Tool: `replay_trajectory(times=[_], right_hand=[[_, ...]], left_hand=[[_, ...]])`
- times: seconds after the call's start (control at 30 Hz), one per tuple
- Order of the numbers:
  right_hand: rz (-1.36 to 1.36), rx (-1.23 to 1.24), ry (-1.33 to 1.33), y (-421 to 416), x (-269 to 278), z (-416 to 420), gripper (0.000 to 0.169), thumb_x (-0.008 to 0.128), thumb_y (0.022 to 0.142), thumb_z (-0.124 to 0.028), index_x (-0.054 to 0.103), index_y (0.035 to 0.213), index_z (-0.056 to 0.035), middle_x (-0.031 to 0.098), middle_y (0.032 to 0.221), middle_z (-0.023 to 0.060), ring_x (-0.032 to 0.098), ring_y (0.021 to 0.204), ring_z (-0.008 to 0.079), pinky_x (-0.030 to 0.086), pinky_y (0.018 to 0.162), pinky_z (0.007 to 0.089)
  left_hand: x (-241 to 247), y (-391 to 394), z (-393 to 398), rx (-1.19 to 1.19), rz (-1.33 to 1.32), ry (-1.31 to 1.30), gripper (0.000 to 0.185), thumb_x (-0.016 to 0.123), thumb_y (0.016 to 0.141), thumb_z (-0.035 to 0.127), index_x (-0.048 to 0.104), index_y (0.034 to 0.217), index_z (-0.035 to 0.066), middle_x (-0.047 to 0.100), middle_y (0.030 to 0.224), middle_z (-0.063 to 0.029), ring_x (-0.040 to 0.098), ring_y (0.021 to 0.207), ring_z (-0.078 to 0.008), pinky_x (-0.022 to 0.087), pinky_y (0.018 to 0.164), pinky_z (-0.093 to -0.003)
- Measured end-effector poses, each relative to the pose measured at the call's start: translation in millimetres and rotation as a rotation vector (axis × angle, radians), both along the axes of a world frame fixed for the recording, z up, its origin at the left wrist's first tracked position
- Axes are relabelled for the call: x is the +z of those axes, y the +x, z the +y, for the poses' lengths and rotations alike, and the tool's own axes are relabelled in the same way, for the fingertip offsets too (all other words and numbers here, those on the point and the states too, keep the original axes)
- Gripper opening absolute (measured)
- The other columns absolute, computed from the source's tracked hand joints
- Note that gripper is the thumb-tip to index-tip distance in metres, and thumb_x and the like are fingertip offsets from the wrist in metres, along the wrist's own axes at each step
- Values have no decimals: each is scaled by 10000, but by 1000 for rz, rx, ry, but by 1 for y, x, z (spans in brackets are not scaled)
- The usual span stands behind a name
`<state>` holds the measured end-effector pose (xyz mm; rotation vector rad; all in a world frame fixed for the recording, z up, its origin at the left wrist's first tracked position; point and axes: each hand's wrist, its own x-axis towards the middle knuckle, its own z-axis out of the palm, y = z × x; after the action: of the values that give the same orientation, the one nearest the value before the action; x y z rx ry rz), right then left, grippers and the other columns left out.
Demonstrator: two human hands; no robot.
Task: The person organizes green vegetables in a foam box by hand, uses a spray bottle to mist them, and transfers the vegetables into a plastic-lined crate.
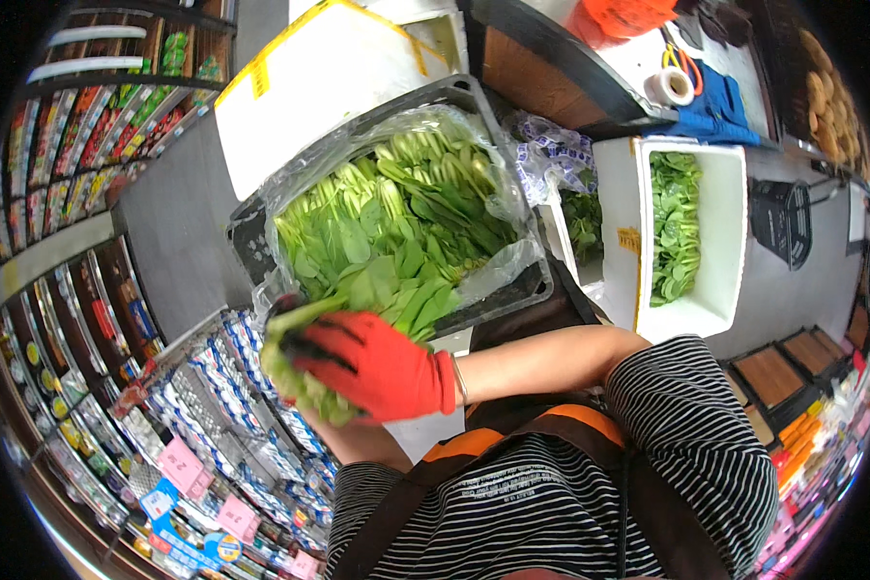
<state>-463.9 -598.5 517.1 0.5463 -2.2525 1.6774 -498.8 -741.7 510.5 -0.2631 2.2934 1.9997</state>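
Note:
My right hand (377, 366), in a red glove with black finger parts, is closed around a bunch of leafy greens (399, 290); its pale stems point toward lower left. My left forearm reaches up beneath the bunch. My left hand (285, 306) is mostly hidden behind the greens, with only blurred dark glove tips showing. Just beyond lies a black plastic crate (540, 286), lined with clear plastic film (507, 264) and filled with rows of similar greens (355, 196). The leaves of the held bunch overlap the crate's near side.
A white foam box lid (319, 80) lies past the crate. To the right stands a white foam box (721, 239) with greens. A counter holds a tape roll (670, 87), scissors (689, 69) and blue cloth (718, 109). Shelves of packaged goods (225, 384) are at left.

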Motion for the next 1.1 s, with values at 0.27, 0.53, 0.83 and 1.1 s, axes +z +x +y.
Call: replay_trajectory(times=[0.27,0.53,0.83,1.1], right_hand=[[268,-295,-188,2,54,40,677,694,608,-347,541,1201,-58,508,1177,166,500,1069,376,428,859,473],[109,-625,-137,37,82,161,685,739,502,-306,524,1113,-81,524,1045,154,522,982,342,447,794,423],[-865,-668,-355,209,17,351,623,749,704,-294,514,1205,-8,626,1066,121,595,985,205,477,867,342],[-888,-436,-352,413,-172,513,374,614,857,-184,583,1209,-63,596,1146,162,555,1055,237,419,935,330]], left_hand=[[-3,36,12,-7,117,92,334,398,965,247,554,1156,22,618,963,-59,577,772,-124,493,705,-268],[-28,26,98,-343,-30,336,334,435,966,232,534,1199,15,609,1067,-72,580,903,-156,480,807,-299],[-82,157,338,-805,-927,692,339,502,960,212,538,1223,2,591,1182,-80,571,1050,-189,459,921,-343],[-188,341,501,-821,-1311,818,399,470,983,314,533,1258,31,610,1184,-77,595,1066,-184,476,935,-323]])
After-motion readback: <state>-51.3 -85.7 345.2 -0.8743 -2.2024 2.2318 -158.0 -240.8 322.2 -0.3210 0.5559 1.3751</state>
